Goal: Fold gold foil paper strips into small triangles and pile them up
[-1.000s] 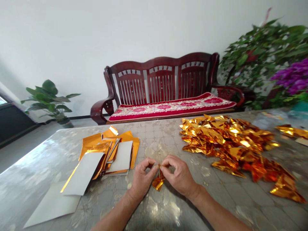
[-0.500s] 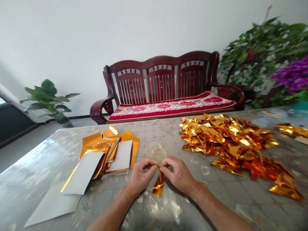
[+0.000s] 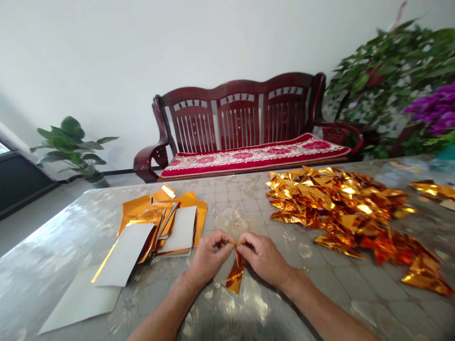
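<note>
Fingers of the left hand (image 3: 209,258) and right hand (image 3: 263,260) pinched a gold foil piece (image 3: 235,277) closed, its long end hanging down between them.

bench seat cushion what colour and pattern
Seat cushion: deep red, cream band, pink-red flowers; best seen in the head view.

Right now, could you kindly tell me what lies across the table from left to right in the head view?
White card sheet, gold foil sheets, left hand, folded gold foil strip, right hand, heap of gold foil triangles.
</note>
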The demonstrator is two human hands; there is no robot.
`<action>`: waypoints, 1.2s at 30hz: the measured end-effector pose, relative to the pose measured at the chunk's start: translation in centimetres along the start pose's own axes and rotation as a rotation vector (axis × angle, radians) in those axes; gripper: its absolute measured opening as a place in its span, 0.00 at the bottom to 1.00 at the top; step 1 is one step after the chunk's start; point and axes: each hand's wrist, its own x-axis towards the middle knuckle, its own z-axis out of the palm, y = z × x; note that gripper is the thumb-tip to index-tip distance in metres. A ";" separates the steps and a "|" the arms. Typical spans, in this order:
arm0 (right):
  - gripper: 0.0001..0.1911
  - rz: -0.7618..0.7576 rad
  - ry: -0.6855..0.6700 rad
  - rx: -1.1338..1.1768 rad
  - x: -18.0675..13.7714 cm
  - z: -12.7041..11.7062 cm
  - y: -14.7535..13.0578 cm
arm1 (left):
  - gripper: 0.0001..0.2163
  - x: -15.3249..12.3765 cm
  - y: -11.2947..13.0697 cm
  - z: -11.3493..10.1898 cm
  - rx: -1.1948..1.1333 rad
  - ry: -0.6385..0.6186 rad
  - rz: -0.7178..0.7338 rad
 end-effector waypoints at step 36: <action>0.07 0.008 0.161 -0.140 0.1 0.7 0.0 | 0.11 0.3 0.3 1.7 -0.148 -0.017 -0.264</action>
